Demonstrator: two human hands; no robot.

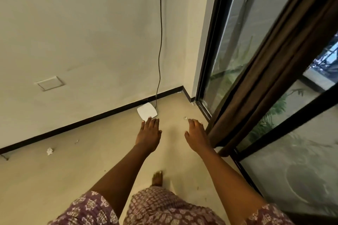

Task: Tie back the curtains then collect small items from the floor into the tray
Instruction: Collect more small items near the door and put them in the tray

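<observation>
Patterned sleeves (87, 208) | left hand (149, 133), right hand (197, 136) empty | tray (147, 114) beyond

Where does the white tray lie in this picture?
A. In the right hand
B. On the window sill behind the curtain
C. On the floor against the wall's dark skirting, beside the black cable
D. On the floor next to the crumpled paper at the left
C: the white tray lies flat on the floor at the dark skirting, with the black cable coming down the wall beside it.
</observation>
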